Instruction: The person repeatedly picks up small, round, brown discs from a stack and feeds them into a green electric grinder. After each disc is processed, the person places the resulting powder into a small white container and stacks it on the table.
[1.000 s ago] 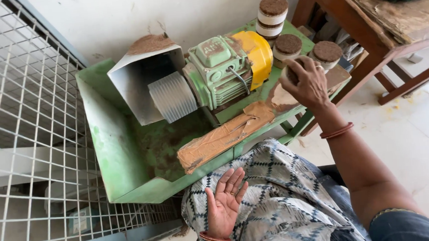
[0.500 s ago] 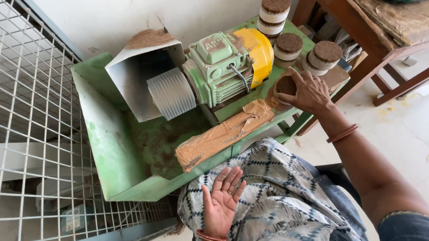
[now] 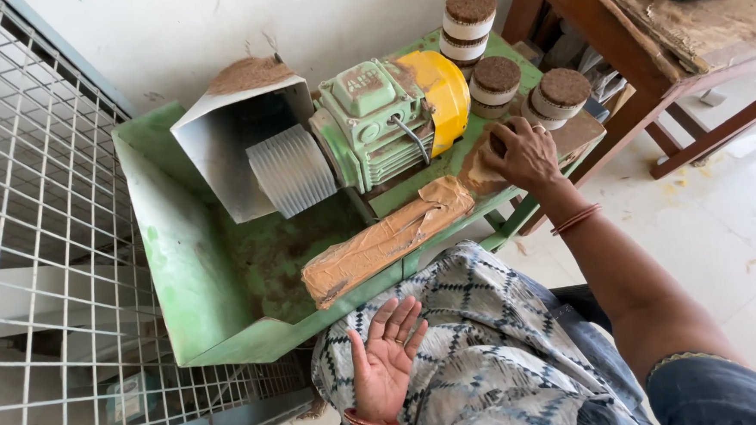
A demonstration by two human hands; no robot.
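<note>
Pale tiled floor (image 3: 742, 245) and a whitish wall (image 3: 170, 34) frame the work spot. A white wire-mesh panel (image 3: 42, 213) fills the 9 o'clock side; a brown wooden table (image 3: 645, 43) stands at 2 o'clock.

Centre: a green metal machine stand (image 3: 183, 274) shaped like a shallow trough. On it sit a green electric motor (image 3: 369, 122) with a yellow end cover (image 3: 441, 93), a ribbed grey pulley (image 3: 291, 170) and a bent sheet-metal hood (image 3: 219, 143) with brown dust on top.

Right hand (image 3: 526, 153): arm extended from 5 o'clock toward 1 o'clock, palm down, fingers curled over a small brown disc (image 3: 497, 142) lying on the stand's ledge. The fingers press on the disc from above; whether they pinch it cannot be told. Red bangles (image 3: 575, 219) circle the wrist.

Left hand (image 3: 386, 359): resting palm up on the lap at 6 o'clock, fingers spread and relaxed, holding nothing. It lies on blue-and-white patterned cloth (image 3: 489, 353).

Containers: the trough floor holds brown dust and stains; no loose parts visible in it. Along its front rim lies a long block wrapped in tan tape (image 3: 388, 238), running from 7 to 2 o'clock.

At 1 o'clock of the right hand, short cylinders with brown fibrous tops (image 3: 496, 73) stand on the stand's far end, one stack of two (image 3: 469, 18) behind, another single (image 3: 564, 91) just beside the fingers.
</note>
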